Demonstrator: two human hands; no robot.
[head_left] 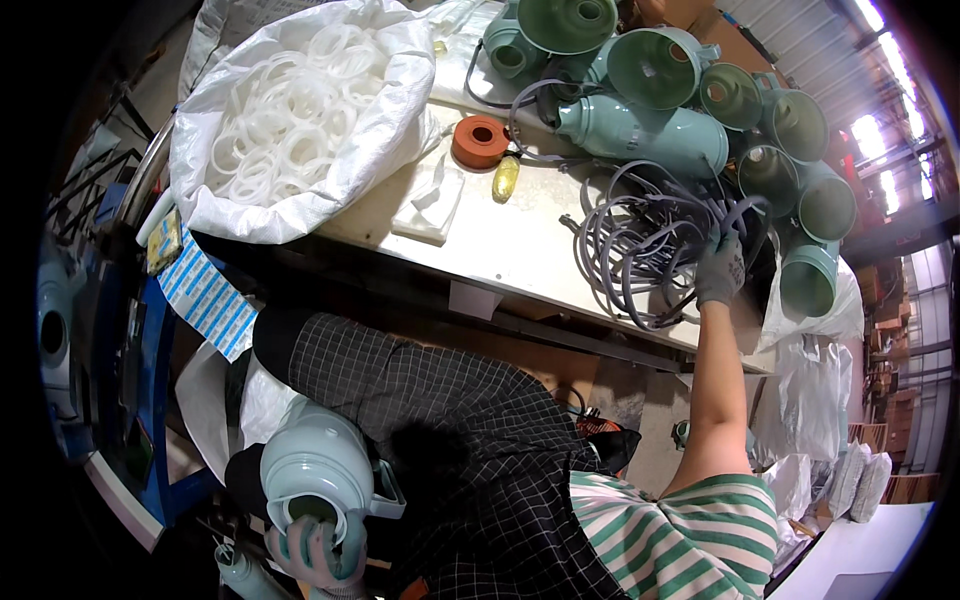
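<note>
- At far left, a blue metal frame stands beside a blue-and-white patterned sheet, as I see it through the head camera.
- A white sack gapes at the left end of the counter, filled with translucent plastic rings.
- At lower left, I have a pale blue-green jug tilted beside the lap, its open mouth facing the lower edge and its handle to the right.
- My left hand, in a light glove, is clamped on the jug at the rim of its mouth.
- Dark checked cloth covers the lap between the jug and the striped sleeve.
- On the counter, a stack of white paper sits near an orange roll, with a small yellow object just beside the roll.
- A tangle of gray cords lies on the counter's right half, below a second jug resting on its side.
- My right hand, also gloved, reaches into the right side of the tangle, fingers touching the cords; I cannot tell whether they are closed on one.
- At right, several open green containers crowd the counter's edge, above white plastic bags.
</note>
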